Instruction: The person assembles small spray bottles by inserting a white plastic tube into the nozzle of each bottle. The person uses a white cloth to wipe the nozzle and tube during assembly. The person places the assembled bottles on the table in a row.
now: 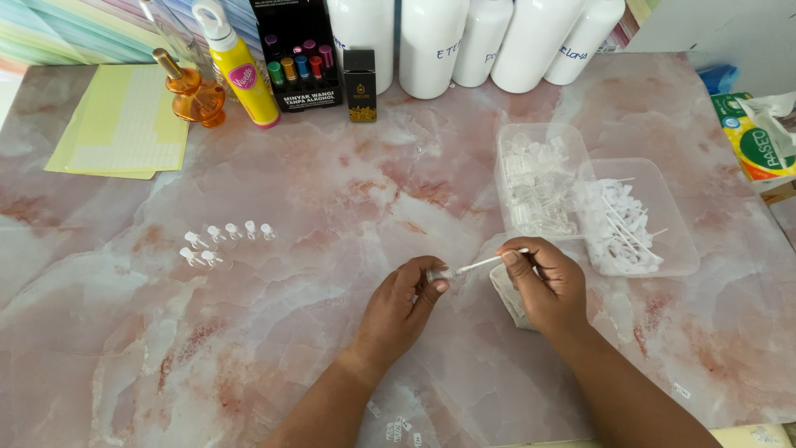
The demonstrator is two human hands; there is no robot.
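While your left hand [404, 300] pinches a small clear glass vial [439, 273] and your right hand [543, 282] pinches a thin white plastic dip-stick [489, 262] at its mouth, seven small capped clear vials [222, 242] stand finished toward the pink marble worktop's [332, 348] left edge, and two clear plastic trays [680, 249] near the right edge remain well stocked.

At the table's back edge stand a tall black printed box [297, 54] and a small black carton [360, 85]; a green-yellow tissue pack [756, 143] lies far right.
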